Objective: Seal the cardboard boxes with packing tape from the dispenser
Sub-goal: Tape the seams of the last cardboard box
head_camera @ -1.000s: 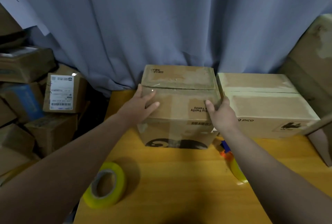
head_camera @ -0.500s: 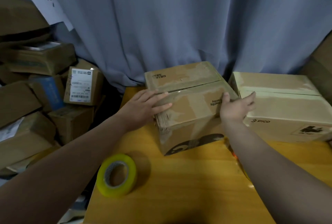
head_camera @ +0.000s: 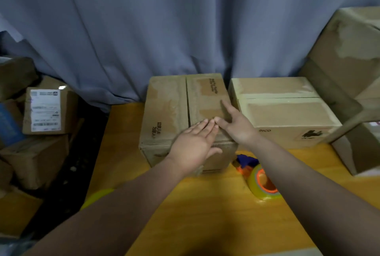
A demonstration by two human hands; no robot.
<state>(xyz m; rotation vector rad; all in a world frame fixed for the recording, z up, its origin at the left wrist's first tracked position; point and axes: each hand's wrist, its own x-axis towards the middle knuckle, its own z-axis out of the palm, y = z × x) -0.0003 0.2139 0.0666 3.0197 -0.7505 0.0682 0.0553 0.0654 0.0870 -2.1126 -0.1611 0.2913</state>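
Both hands lie flat on the top of the brown box, and neither holds anything. The left hand has its fingers straight and pressed together, with the tips on the top panel and the palm over the front edge. The right hand is spread, with the forefinger pointing to 12 o'clock and the thumb meeting the left fingertips.

The seam between the flaps runs from 12 to 6 o'clock, just left of the hands. I think the step in hand is to settle the box and close the flaps before taping. To do it well, press both flaps level so that the edges meet. Then keep one palm on the top while the other hand fetches the tape dispenser.

The dispenser lies on the table at 4 o'clock of the box, partly under the right forearm. The pale second box stands at 3 o'clock, just beside the first.

Half a second ago the box stood askew, its seam went from left to right, and the hands held its sides. Now it is turned a quarter and stands square. The loose yellow roll at 7 o'clock was in plain view then, but the left forearm now covers most of it.
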